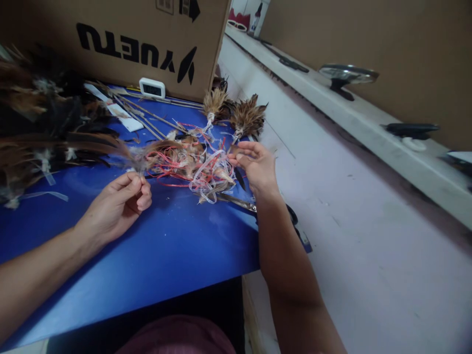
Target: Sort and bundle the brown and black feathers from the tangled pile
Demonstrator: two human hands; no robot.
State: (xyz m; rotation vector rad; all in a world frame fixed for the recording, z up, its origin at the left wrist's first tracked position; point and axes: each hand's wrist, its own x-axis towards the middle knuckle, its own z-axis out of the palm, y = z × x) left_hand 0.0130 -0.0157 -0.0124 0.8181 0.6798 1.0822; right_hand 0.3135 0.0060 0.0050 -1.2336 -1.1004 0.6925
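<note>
The left hand [120, 200] is pinching brown feathers [114, 146]. Beside tangled strings [199, 170], the right hand [257, 166] is hovering half-curled, its hold unclear.

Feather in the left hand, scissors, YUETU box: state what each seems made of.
Feather: natural plumage, probably; soft-looking, brown, with a fluffy base. Scissors: likely metal blades, judging by their dull gleam; the dark handles may be plastic. YUETU box: apparently cardboard, matte brown with black print.

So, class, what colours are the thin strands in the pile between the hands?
Pinkish red and whitish; the strands show best in the head view.
</note>
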